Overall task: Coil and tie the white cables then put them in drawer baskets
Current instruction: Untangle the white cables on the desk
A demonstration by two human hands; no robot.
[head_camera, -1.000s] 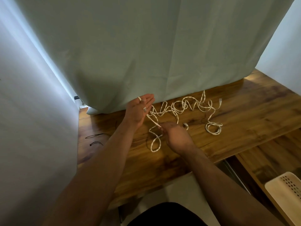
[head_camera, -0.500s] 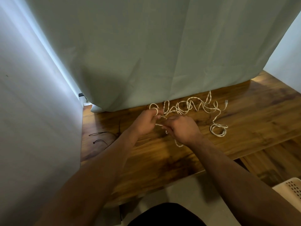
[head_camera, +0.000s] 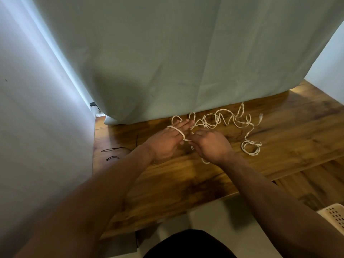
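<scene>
A long white twisted cable (head_camera: 221, 121) lies tangled on the wooden table (head_camera: 186, 179), with a small coiled loop and a plug end at its right. My left hand (head_camera: 167, 142) rests flat, fingers stretched out, and a turn of the cable wraps across the back of its fingers. My right hand (head_camera: 210, 146) is just to its right, pinching the cable where it leaves the left hand. A short stretch of cable shows under my right wrist. The corner of a cream perforated drawer basket (head_camera: 333, 215) shows at the lower right.
A pale green curtain (head_camera: 176, 58) hangs down to the table's back edge right behind the cable. Two thin black ties (head_camera: 113, 153) lie on the table's left side near the white wall (head_camera: 37, 127). A lower wooden surface sits to the right.
My left hand turned from an open, raised palm to lying flat with the cable looped over its fingers. My right hand moved up beside it, drawing the cable's near loop in.
</scene>
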